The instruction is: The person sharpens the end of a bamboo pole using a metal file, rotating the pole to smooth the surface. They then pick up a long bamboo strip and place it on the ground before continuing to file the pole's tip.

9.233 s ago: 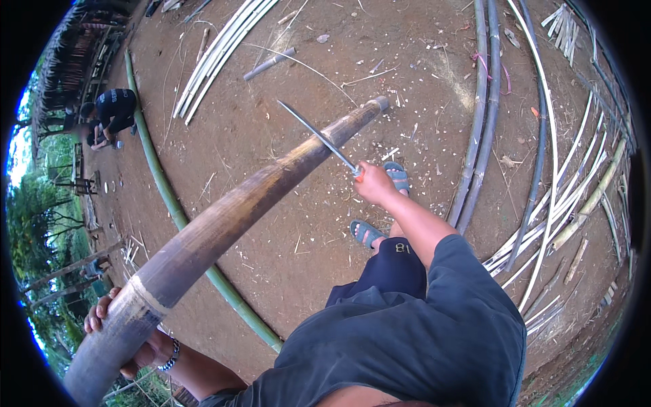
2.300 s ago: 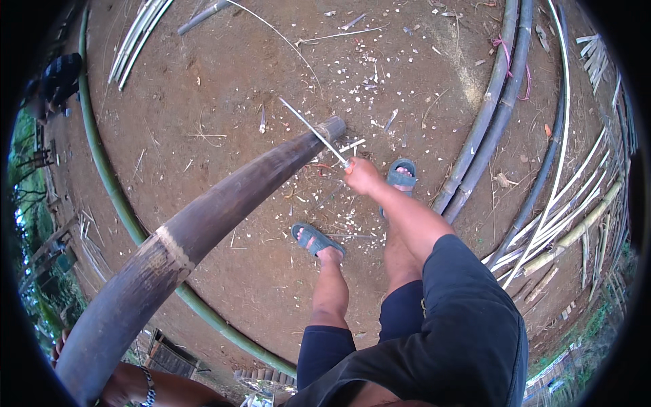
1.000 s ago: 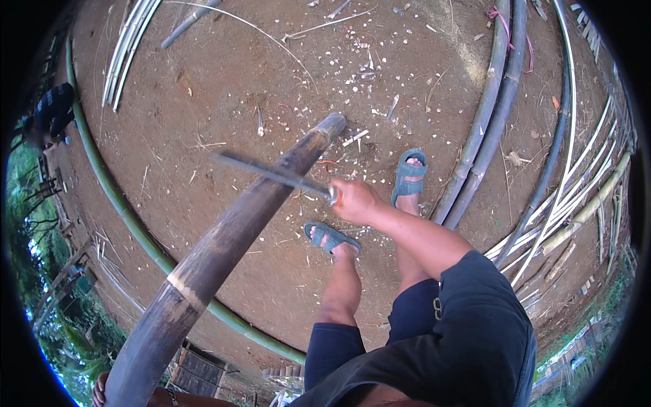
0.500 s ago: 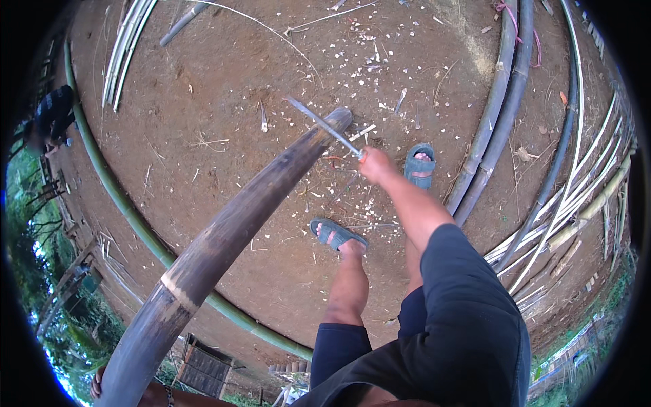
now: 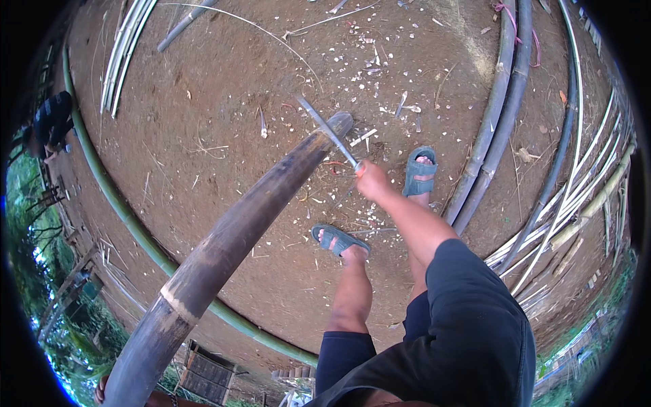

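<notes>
A thick dark bamboo pole [image 5: 241,227] slants across the view, its near part wide at the lower left and its far end close to the ground chips. My left hand [image 5: 101,389] curls round the pole's near part from below; only some fingers show at its edge, the rest hidden behind the bamboo. My right hand [image 5: 372,181] is closed on the handle of a machete [image 5: 330,133]. The long, narrow grey blade lies across the pole close to its far end, where the surface looks scraped paler. From this angle I cannot tell whether the blade touches the bamboo.
A long green bamboo [image 5: 129,211] curves along the ground beneath the pole. Two dark bamboo poles [image 5: 500,102] lie right of my sandalled feet [image 5: 420,171], beside pale split strips [image 5: 576,193]. Chips litter the brown soil. Another person [image 5: 53,121] crouches at far left.
The machete's tip has swung slightly to the right, and my right hand has shifted a little down and left. My left hand keeps its hold on the bamboo pole.
</notes>
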`<state>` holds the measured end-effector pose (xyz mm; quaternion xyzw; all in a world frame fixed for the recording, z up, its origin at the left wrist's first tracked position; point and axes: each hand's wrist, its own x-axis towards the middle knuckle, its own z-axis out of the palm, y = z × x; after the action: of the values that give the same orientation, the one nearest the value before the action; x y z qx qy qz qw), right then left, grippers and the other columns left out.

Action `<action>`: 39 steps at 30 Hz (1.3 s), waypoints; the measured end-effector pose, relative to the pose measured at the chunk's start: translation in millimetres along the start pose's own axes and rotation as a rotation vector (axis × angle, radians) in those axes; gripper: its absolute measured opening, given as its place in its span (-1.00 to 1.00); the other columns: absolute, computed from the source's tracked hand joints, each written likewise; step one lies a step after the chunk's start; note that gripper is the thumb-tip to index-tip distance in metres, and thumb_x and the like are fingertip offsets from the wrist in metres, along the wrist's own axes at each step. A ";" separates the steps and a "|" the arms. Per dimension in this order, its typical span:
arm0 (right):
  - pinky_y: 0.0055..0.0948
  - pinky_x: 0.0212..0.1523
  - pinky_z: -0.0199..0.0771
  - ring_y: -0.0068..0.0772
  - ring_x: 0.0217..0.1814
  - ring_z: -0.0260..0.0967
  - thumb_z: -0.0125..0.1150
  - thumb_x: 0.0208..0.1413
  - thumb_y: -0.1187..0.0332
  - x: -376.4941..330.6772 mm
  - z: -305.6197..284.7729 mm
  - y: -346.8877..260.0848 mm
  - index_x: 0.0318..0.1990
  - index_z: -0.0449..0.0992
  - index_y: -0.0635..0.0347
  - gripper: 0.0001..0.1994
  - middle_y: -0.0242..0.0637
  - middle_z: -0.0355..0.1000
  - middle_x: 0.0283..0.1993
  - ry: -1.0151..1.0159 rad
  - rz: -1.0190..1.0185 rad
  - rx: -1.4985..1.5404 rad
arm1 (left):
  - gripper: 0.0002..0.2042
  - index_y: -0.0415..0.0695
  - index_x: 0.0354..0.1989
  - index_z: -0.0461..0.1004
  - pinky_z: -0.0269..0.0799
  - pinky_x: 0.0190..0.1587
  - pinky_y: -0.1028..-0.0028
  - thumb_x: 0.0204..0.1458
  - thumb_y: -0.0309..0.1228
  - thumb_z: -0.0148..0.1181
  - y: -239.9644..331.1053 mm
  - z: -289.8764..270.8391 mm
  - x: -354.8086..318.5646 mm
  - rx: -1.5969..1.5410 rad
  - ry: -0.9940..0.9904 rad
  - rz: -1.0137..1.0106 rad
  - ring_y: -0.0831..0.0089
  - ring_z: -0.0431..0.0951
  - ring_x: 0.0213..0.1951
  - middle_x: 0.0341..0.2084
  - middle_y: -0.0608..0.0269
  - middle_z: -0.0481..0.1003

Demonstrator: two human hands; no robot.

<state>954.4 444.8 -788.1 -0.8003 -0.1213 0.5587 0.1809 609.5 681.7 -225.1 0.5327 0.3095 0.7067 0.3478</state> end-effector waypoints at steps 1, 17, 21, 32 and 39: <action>-0.03 -0.04 0.52 0.14 -0.07 0.55 0.25 0.08 0.34 -13.3 15.2 -8.8 -0.02 0.47 0.12 -0.70 0.02 0.58 -0.16 0.022 -0.164 0.014 | -0.78 0.04 -0.37 0.63 0.48 0.01 0.23 -0.11 -0.14 0.41 3.2 -2.8 -4.4 0.016 0.008 0.018 0.34 0.60 -0.19 -0.41 0.32 0.63; -0.02 -0.12 0.53 0.11 -0.15 0.56 0.27 0.04 0.33 -17.5 20.5 -27.8 -0.08 0.49 0.12 -0.72 0.02 0.57 -0.25 0.116 -0.138 0.024 | -0.78 -0.01 -0.25 0.65 0.49 -0.11 0.36 -0.06 -0.23 0.37 -3.3 3.7 -10.6 0.104 0.081 0.041 0.49 0.59 -0.24 -0.34 0.29 0.65; -0.02 -0.08 0.52 0.13 -0.10 0.55 0.25 0.08 0.29 -9.1 19.2 -10.6 -0.03 0.49 0.13 -0.69 0.02 0.57 -0.17 0.085 -0.166 -0.082 | -0.75 -0.01 -0.28 0.65 0.49 -0.07 0.27 -0.09 -0.18 0.39 24.0 -55.3 23.6 -0.114 0.051 -0.060 0.45 0.60 -0.21 -0.33 0.26 0.65; -0.10 -0.09 0.48 0.09 -0.13 0.54 0.28 0.00 0.35 -22.1 34.1 -1.4 -0.16 0.49 0.23 -0.75 0.02 0.56 -0.24 0.177 -0.019 0.181 | -0.43 -0.32 0.02 0.40 0.19 0.27 -0.02 -0.11 -0.23 0.43 17.9 -8.5 0.7 0.287 0.238 -0.157 0.03 0.44 0.09 0.00 -0.09 0.48; -0.02 -0.01 0.51 0.13 -0.07 0.54 0.24 0.06 0.29 -61.0 13.0 -56.3 -0.03 0.48 0.16 -0.68 0.00 0.57 -0.17 0.048 -0.224 -0.051 | -0.23 -0.48 0.29 0.21 0.00 0.46 -0.08 -0.03 -0.27 0.40 47.4 -62.1 30.9 0.064 0.035 -0.352 -0.07 0.28 0.33 0.24 -0.25 0.35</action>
<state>921.6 473.6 -716.3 -0.7991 -0.2198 0.5126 0.2246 535.8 676.1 -185.1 0.4689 0.4263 0.6338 0.4435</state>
